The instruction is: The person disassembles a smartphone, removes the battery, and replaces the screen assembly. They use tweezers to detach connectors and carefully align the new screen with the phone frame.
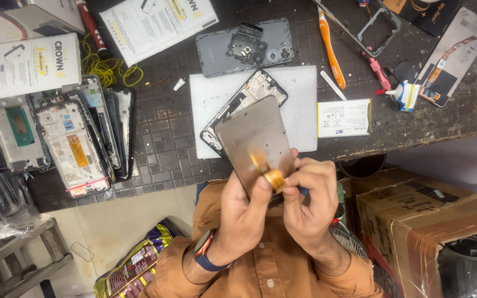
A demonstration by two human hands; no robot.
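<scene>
My left hand point(247, 212) holds a phone display panel point(252, 138) by its lower edge, grey metal back facing me. My right hand point(310, 198) pinches the copper-coloured flex cable point(274, 177) at the panel's bottom end. Just behind the panel, a black phone frame point(249, 94) lies tilted on a white mat point(305, 94) on the dark workbench point(167, 138). A blue tool handle peeks out under my right fingers.
A grey back cover point(216, 52) with a camera module lies beyond the mat; a white battery point(344, 117) sits right of it. Several opened phones point(73, 143) stack at left near white boxes. An orange toothbrush point(331, 49), glue tube and cardboard box point(415, 221) are at right.
</scene>
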